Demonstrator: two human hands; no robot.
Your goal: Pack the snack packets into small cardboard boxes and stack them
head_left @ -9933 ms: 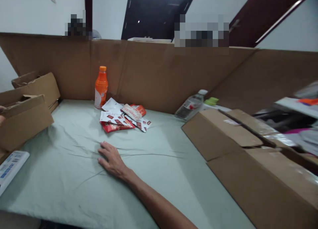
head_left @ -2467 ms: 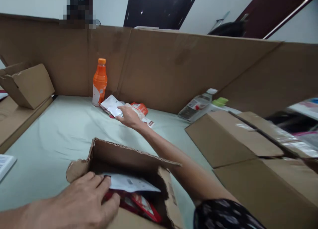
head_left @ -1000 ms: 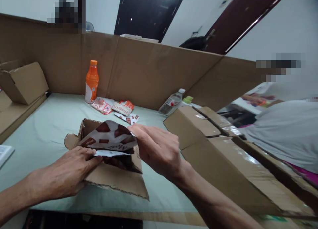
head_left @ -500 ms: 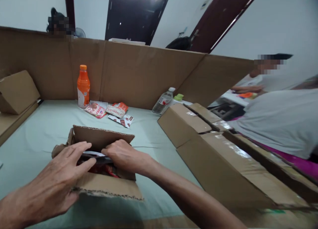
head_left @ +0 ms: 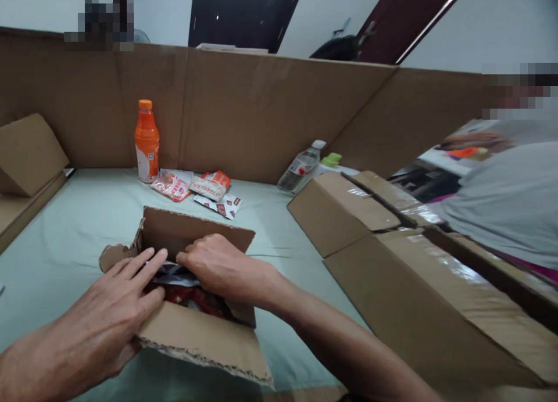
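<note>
An open cardboard box point(head_left: 209, 339) with raised flaps sits before me on the green cloth. My left hand point(head_left: 115, 312) rests over the box's left end, fingers stretched out and thumb apart. Inside the box, my right hand point(head_left: 220, 268) is closed, its fingertips pinching a white-and-dark packet point(head_left: 178, 276). Below that packet lies red packaging point(head_left: 196, 300), partly hidden by the hands and box walls. Beyond the box are several snack packets: a pink one point(head_left: 171, 185), a cream one point(head_left: 207, 188) and a white-and-brown one point(head_left: 223, 206).
Behind the packets stands an orange drink bottle point(head_left: 147, 143). A clear bottle point(head_left: 300, 168) leans near a green-capped container point(head_left: 332, 160). Cardboard boxes point(head_left: 392, 297) line the right, another box point(head_left: 32, 155) the left. A cardboard wall point(head_left: 261, 111) closes the back; a person point(head_left: 514, 198) is at right.
My view has shifted, so the box appears slightly farther right. The packet in my right hand lies flatter in the box, and more of the red packaging shows. My left hand stays at the box's left end.
</note>
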